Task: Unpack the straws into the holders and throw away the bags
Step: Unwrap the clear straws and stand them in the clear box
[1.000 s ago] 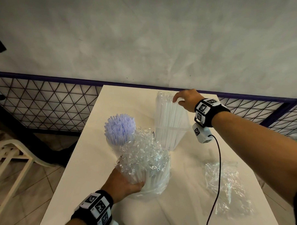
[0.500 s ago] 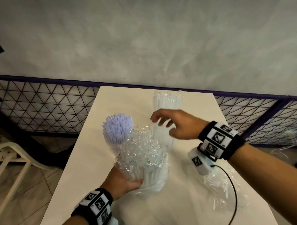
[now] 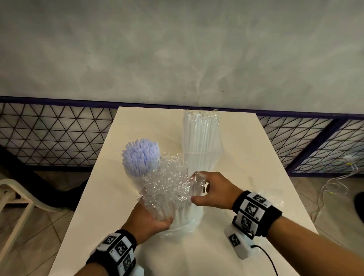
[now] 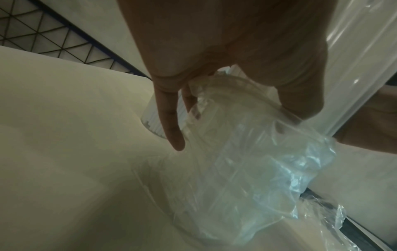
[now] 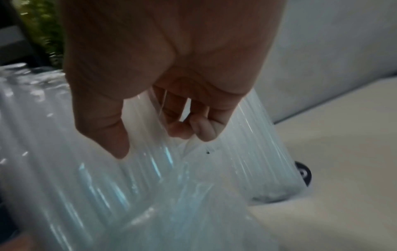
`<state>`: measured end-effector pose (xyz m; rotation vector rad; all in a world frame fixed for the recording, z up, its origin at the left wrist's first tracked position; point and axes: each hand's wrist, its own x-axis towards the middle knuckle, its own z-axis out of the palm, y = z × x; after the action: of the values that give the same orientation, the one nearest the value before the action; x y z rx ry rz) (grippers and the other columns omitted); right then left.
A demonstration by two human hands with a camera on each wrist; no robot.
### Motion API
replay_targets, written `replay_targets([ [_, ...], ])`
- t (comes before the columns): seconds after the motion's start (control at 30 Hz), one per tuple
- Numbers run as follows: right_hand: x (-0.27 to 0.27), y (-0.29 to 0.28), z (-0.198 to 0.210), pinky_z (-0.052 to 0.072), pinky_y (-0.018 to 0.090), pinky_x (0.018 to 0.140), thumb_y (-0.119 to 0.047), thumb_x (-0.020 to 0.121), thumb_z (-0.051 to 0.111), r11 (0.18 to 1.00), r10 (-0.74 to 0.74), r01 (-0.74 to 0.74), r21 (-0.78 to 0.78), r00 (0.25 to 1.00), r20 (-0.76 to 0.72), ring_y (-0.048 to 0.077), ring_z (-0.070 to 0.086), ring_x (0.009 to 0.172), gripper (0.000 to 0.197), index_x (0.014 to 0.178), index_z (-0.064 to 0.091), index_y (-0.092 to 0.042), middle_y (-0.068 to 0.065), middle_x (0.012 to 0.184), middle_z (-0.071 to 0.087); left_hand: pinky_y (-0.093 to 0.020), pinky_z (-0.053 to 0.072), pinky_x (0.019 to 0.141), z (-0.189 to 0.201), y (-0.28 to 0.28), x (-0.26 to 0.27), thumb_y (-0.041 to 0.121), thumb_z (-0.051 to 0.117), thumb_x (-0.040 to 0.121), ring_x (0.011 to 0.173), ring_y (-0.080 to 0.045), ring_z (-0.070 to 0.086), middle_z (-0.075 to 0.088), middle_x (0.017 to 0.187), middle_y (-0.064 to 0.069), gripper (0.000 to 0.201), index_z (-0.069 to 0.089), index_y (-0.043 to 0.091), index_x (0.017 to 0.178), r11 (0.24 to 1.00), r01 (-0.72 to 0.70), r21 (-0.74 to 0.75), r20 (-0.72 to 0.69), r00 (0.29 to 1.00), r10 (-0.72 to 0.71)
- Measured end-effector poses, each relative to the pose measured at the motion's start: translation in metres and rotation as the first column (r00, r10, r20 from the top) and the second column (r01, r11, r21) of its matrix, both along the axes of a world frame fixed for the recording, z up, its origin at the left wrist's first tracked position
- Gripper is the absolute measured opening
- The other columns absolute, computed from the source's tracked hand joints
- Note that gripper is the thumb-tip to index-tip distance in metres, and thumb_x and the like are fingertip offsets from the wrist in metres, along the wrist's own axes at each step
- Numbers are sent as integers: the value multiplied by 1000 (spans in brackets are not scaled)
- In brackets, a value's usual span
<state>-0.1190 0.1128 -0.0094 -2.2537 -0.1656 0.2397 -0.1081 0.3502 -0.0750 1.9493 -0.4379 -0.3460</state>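
Head view: my left hand [image 3: 147,218] is wrapped around the low part of the near bundle of clear straws [image 3: 179,208], which stands on the table [image 3: 109,202], its bag [image 3: 168,179] bunched and crinkled over the top. My right hand [image 3: 215,191] pinches the bag's right edge between thumb and fingers. Just behind to the left stands a holder with purple straws [image 3: 140,155]; behind to the right a sealed pack [image 3: 201,137] stands upright; a flat empty bag [image 3: 272,196] lies at right, mostly hidden by my wrist. Left wrist view: fingers [image 4: 171,125] curl around the wrapped bundle [image 4: 247,152], loose film trailing onto the table; whether a holder sits under it I cannot tell. Right wrist view: blurred, fingertips [image 5: 193,129] closed on film [image 5: 189,152], straws [image 5: 75,169] below. To do this well, I judge: keep the left squeeze firm and low so the straws stay together and upright, pull the film up and off in line with the straws, not sideways, since a sideways tug could tip the bundle into the purple straws. Slow at the end so no straws ride out.
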Motion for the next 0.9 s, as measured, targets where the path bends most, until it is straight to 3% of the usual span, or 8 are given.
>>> replay_targets([
  [0.13,0,4,-1,54,42,76,-42,59,71,998,-19,25,57,996,-93,31,65,84,33,86,70,-23,8,87,70,-1,41,80,5,-1,-1,32,78,59,89,6,66,70,88,25,42,66,23,97,999,4,-45,-22,1000,-5],
  [0.3,1,3,5,56,40,85,-37,62,84,998,23,-16,55,991,-131,20,69,88,37,95,73,-24,-4,93,73,-2,42,72,12,-2,-3,33,70,50,78,7,64,69,78,24,37,63,23,85,998,22,-54,-69,997,-26],
  [0.4,-5,8,6,54,32,86,-28,68,88,996,94,-91,23,988,-121,10,67,89,34,97,70,-30,-12,93,72,-1,39,64,9,1,-2,28,70,49,68,11,61,65,63,12,25,56,28,70,999,25,47,-84,996,-21],
  [0.53,-11,11,4,55,30,86,-29,67,87,994,61,-53,99,995,-75,5,69,90,27,90,73,-34,-12,93,73,0,40,68,5,2,-1,19,72,52,75,11,63,69,73,26,31,61,24,81,999,22,30,-90,996,-20],
  [0.63,-10,8,7,53,23,82,-20,71,85,993,28,-20,114,997,-71,3,68,88,28,86,70,-38,-17,92,73,-1,40,65,9,1,-2,5,73,57,65,9,62,67,64,22,25,57,14,74,1000,2,-1,-134,991,-2],
  [0.73,-11,9,9,54,28,83,-15,75,77,989,41,-30,146,996,-77,10,69,88,26,78,69,-39,-5,92,74,-3,42,70,10,2,-3,22,73,50,71,8,64,69,70,22,33,60,13,78,999,-1,-35,-138,990,-4],
  [0.8,-12,10,9,53,28,82,-10,75,75,984,39,-23,175,995,-90,11,68,83,24,85,70,-31,1,88,72,-5,43,71,11,1,-4,32,70,46,71,7,64,70,71,20,41,59,10,79,998,-11,-63,-146,989,2],
  [0.9,-13,10,9,54,28,82,-3,74,77,982,86,-64,177,990,-115,17,67,83,42,96,72,-38,0,86,70,-9,46,73,12,1,-3,32,69,46,71,6,64,71,73,18,39,61,17,81,997,-26,-71,-144,989,16],
])
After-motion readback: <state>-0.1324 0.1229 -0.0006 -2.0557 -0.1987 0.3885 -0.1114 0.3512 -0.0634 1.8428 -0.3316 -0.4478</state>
